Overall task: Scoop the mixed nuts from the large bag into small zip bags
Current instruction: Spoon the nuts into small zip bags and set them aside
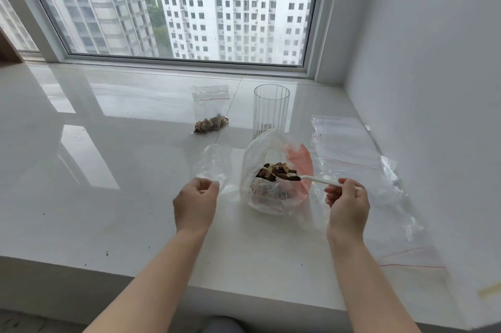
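Plastic spoon [315, 179] heaped with nuts [279, 171], pinched level in right grip [348, 198] over big bag [267, 170]; left grip [196, 201] pinching small bag [214, 167] open to receive them.

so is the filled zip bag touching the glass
Apart. The head view shows bare countertop between the filled zip bag and the ribbed glass.
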